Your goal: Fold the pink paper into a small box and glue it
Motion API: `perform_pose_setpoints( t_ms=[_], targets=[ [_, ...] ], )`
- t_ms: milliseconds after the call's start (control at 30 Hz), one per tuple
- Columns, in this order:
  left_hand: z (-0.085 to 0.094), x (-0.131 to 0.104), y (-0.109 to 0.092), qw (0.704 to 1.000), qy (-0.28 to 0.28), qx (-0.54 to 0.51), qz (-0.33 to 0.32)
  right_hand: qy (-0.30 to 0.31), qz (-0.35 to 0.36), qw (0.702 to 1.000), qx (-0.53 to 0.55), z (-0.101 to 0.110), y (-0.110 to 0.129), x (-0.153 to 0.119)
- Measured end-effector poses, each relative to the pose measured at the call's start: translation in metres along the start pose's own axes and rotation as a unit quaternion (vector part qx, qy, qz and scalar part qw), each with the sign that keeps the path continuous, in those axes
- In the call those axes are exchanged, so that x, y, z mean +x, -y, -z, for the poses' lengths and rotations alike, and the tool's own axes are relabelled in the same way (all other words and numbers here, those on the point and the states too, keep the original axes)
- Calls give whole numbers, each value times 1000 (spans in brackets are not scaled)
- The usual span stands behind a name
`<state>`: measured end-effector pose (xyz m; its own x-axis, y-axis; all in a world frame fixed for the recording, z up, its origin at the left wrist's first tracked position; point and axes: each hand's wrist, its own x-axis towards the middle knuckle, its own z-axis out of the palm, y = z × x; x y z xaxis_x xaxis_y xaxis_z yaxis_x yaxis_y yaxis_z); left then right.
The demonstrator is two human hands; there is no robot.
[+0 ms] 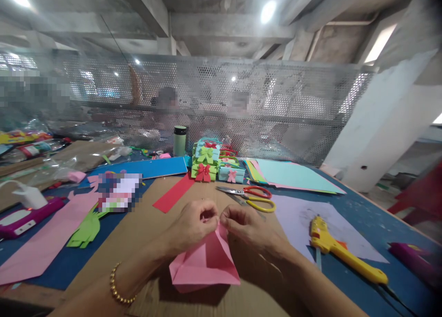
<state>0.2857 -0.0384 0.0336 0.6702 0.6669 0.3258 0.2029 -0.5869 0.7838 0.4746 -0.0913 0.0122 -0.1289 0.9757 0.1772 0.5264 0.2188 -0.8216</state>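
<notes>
A folded piece of pink paper (205, 266) stands over the brown cardboard, its flat folded edge toward me and its top drawn to a narrow point. My left hand (195, 222) pinches that top from the left, fingers curled and closed. From the right, my right hand (243, 222) pinches the same top edge between thumb and forefinger. Both sets of fingertips almost meet. Just beyond my hands lie two pairs of scissors, one with red handles (258, 191) and one with yellow handles (262, 204). What exactly is between the fingertips is partly hidden.
Small paper bags with bows (204, 172) are stacked behind a red strip (174, 193). A yellow glue gun (345, 255) lies on lilac paper (290, 216) to the right. Pink sheets (44, 243), green cutouts (84, 229) and a purple power strip (31, 218) are at left.
</notes>
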Motion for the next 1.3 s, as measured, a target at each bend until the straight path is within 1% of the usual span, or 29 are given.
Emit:
perform_pose_setpoints(
  t_ms=[100,233,367,533,700,900,967,1100,1200,1300],
  targets=[
    [0,0,1,1000,2,11,-2,2,9,1000,6,0,-2,0],
    [1,0,-1,1000,3,14,15,-1,16,1000,4,1,0,0],
    [0,2,-1,999,-2,20,30,-18,14,1000,-19,-1,3,-1],
    [-1,3,0,999,-4,16,31,-31,13,997,-70,-3,13,-1],
    [0,3,0,999,4,11,38,-43,21,995,-83,-5,24,-4],
    [1,4,0,999,15,0,34,-74,27,989,-123,-9,23,-5],
    [1,3,1,999,11,0,31,-68,19,991,-113,-8,22,-4],
    [0,3,2,1000,0,1,22,-35,-20,999,-37,-3,18,-1],
    [0,2,2,1000,4,4,16,-18,-44,999,5,-1,16,0],
    [-1,1,1,1000,7,9,14,-11,-42,999,17,-3,14,0]
  ],
)
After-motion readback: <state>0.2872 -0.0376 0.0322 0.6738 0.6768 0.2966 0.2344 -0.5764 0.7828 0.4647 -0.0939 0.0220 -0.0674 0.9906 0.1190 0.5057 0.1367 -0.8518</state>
